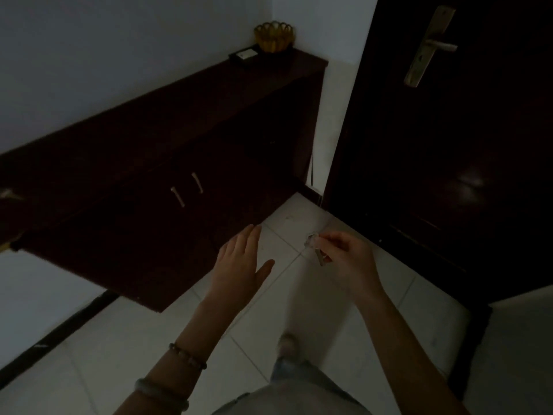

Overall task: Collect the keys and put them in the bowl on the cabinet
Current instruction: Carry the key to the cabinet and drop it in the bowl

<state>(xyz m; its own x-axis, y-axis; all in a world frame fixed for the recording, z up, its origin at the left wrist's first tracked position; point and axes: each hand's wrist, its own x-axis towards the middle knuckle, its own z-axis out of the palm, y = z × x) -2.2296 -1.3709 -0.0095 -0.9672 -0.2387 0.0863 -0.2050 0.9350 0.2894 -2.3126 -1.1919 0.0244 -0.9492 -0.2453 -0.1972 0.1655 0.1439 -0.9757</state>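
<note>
My right hand [348, 259] pinches a small bunch of keys [316, 248] between fingertips and thumb, and the keys dangle over the pale tiled floor. My left hand [241, 263] hovers flat with fingers spread and holds nothing, just in front of the dark cabinet [167, 121]. A yellow woven bowl [273, 37] stands at the far right end of the cabinet top, against the wall corner. Both hands are well below and short of the bowl.
A small dark box with a white label [244, 56] lies beside the bowl. A dark door [449, 163] with a metal lever handle [431, 46] stands open at the right. The cabinet doors carry two metal handles [187, 190]. My leg and foot [288, 348] are below.
</note>
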